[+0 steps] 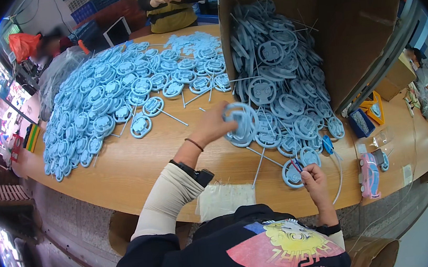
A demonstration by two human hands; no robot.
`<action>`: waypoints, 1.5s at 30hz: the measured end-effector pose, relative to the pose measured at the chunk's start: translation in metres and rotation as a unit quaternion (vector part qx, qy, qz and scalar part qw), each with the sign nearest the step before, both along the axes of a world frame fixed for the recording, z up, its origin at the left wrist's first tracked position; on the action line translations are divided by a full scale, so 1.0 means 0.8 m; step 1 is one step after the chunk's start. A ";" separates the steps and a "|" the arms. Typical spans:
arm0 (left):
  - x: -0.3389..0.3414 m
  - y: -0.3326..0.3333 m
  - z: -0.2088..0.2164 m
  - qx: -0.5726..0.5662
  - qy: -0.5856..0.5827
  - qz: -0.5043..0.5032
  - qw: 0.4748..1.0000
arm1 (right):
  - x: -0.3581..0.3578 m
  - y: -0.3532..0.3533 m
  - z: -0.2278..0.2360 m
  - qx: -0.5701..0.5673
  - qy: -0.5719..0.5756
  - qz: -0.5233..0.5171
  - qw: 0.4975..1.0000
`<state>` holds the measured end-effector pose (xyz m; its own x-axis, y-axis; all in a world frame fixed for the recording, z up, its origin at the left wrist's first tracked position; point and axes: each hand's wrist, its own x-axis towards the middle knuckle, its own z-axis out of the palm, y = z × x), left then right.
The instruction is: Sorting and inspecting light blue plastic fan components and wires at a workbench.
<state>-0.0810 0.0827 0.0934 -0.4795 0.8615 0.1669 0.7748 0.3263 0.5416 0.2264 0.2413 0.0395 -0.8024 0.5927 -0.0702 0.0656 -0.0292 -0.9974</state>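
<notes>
My left hand is closed on a light blue ring-shaped plastic part, blurred by motion, held above the table at the edge of a pile. My right hand grips a small tool with a red and dark end, its kind unclear; it points up over a round blue part near the table's front. Grey-blue round parts with thin sticks spill from an open cardboard box toward both hands. Left of them lies a wide heap of similar blue parts.
On the right are a pink and blue toy car, a dark blue bin, a yellow tray and a blue tool with a pale cable. A white sheet lies at the front edge. Another person stands across the table.
</notes>
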 end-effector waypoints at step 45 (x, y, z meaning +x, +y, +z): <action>0.137 -0.030 -0.075 0.142 -0.737 -0.021 0.661 | -0.040 -0.034 0.049 0.257 -0.089 0.117 0.955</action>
